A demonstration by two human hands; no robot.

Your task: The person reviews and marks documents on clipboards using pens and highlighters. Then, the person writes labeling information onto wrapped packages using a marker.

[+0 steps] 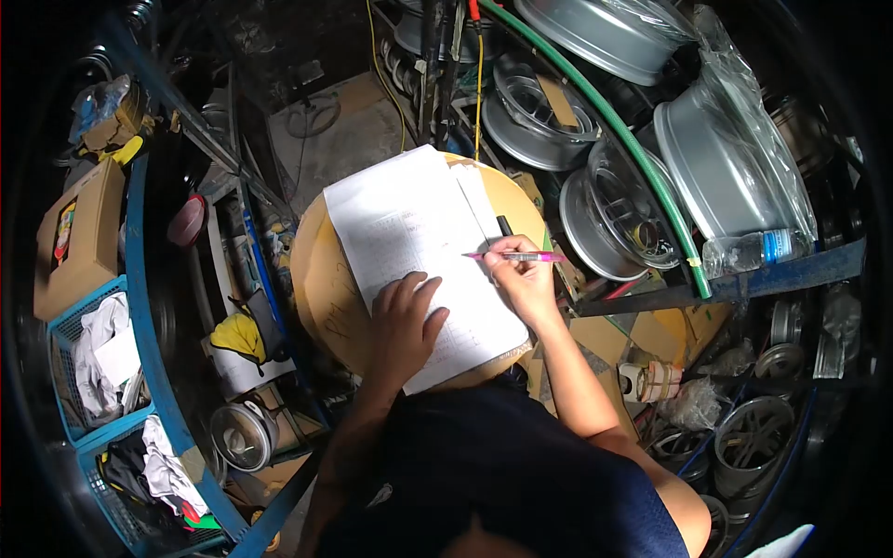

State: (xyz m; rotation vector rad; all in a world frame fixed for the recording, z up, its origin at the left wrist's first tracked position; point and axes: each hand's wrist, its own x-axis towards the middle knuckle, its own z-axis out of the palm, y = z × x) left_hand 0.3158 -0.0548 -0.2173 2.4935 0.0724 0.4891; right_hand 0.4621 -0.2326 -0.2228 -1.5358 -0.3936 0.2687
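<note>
White paper sheets (pixel 391 200) with handwriting lie on a round cardboard-topped surface (pixel 316 279). My right hand (pixel 523 284) is closed around a pink pen (pixel 535 257), its tip at the upper right part of the page. My left hand (pixel 404 321) rests flat on the lower left of the paper, fingers spread. Just above my right hand a black marker (pixel 504 225) shows in part. A narrower stack of paper (pixel 476 200) sits along the right edge of the sheets.
Silver wheel rims (pixel 619 209) fill a rack on the right, crossed by a green hose (pixel 614 121). A plastic bottle (pixel 749 251) lies there. At left, blue baskets (pixel 70 372) hold cloths, below a cardboard box (pixel 82 237). A yellow-and-black glove (pixel 240 337) hangs nearby.
</note>
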